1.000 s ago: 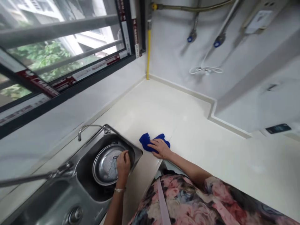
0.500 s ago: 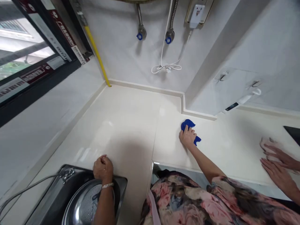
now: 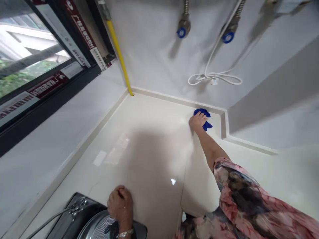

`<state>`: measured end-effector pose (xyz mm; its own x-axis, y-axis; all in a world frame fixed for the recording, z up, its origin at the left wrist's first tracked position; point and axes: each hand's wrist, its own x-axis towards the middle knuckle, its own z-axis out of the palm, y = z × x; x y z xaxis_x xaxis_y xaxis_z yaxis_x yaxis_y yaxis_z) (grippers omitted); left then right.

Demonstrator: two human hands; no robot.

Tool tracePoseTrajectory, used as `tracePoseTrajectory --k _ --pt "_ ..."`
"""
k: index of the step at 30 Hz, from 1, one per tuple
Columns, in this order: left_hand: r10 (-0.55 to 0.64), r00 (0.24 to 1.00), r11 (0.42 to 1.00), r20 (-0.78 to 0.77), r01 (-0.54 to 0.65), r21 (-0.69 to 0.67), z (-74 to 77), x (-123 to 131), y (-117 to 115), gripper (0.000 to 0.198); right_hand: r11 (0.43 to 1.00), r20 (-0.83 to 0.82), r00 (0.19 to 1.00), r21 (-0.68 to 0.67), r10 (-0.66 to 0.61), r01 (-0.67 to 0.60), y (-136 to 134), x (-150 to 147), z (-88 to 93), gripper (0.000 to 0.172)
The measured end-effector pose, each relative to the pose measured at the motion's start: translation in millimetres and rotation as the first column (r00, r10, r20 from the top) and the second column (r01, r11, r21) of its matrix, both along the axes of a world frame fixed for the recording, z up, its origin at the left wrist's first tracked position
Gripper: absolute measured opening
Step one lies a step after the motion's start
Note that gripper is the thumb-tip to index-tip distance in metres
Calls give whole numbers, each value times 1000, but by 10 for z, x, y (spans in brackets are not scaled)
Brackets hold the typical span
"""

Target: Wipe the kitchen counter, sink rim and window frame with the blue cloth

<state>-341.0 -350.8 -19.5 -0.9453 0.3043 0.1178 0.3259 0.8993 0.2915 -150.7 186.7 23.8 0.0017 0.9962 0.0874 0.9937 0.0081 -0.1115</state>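
Observation:
My right hand [image 3: 198,121] presses a blue cloth [image 3: 207,125] flat on the cream countertop [image 3: 149,113], close to the low ledge at the back wall. Parts of the cloth stick out above and to the right of my fingers; the rest is covered. My left hand [image 3: 121,204] is closed in a loose fist and rests on the counter beside the sink's back edge, with nothing seen in it. A bracelet circles the left wrist.
A dark sink [image 3: 67,215] with a metal strainer basin [image 3: 99,227] lies at the lower left. A yellow pipe [image 3: 119,56] meets the back left corner. Valves [image 3: 183,30] and a tied white cable [image 3: 214,78] hang on the wall. A wall corner juts out right.
My right hand has slid the blue cloth back toward the rear ledge. The view has shifted left and closer, and the other person's hands at the right have left the picture. My left hand stays closed.

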Motion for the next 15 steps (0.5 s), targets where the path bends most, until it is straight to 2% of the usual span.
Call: tracePoseTrajectory --k 2,4,6,8,11,13,15 --pt "-19 1000 999 -4 19 -42 4 2 -10 34 993 -22 993 -24 114 -115 -4 -454 8 60" --pt "-19 1000 997 3 19 -78 37 8 -4 37 959 -57 959 -43 277 -280 -144 -912 5 61" --pt "-2 1000 995 23 4 -96 94 14 14 38 896 -101 895 -46 435 -441 -392 -1300 9 60" --pt "7 999 996 51 -2 -93 158 17 37 37 811 -147 806 -41 573 -584 -724 -1563 34 58" --pt "-7 996 998 84 12 -59 240 14 76 34 653 -202 644 -27 738 -757 -1334 -1674 90 56" --pt "10 995 999 96 -6 -43 281 18 108 34 551 -218 543 -25 811 -834 -1777 -1561 99 55" --pt "43 994 999 101 -40 -37 316 36 148 35 445 -229 438 -24 869 -895 -2206 -1319 61 56"
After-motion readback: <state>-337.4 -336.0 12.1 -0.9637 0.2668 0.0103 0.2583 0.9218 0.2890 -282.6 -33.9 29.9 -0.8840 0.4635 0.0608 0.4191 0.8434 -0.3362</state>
